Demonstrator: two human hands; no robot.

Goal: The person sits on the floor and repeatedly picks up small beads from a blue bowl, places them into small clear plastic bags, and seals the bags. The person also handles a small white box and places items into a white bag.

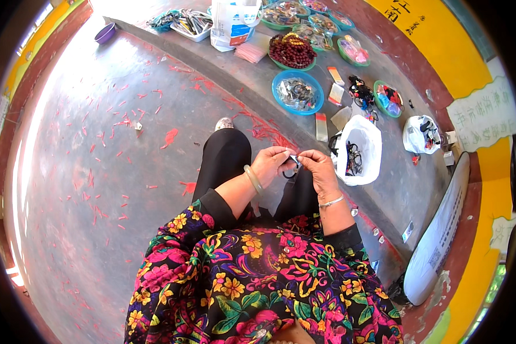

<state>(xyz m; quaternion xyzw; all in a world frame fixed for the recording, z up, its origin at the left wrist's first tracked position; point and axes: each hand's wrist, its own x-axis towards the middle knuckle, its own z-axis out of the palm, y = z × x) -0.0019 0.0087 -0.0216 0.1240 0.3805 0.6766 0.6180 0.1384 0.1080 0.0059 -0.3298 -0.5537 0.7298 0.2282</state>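
It looked like a makeshift small-goods workshop. Beyond the right grip point(320, 168), a blue basin point(297, 112) and dark red beads point(290, 53) sat on a concrete ledge point(247, 73); red scraps point(170, 137) littered the floor point(149, 252) to that grip's left.

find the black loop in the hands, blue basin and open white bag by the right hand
Black loop point(289, 176): head view, its lower curve
Blue basin point(298, 112): head view, near rim
Open white bag point(370, 148): head view, right side

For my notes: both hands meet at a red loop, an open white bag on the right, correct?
Not red: in the head view, left hand and right hand meet at a black loop, with the open white bag on the right.
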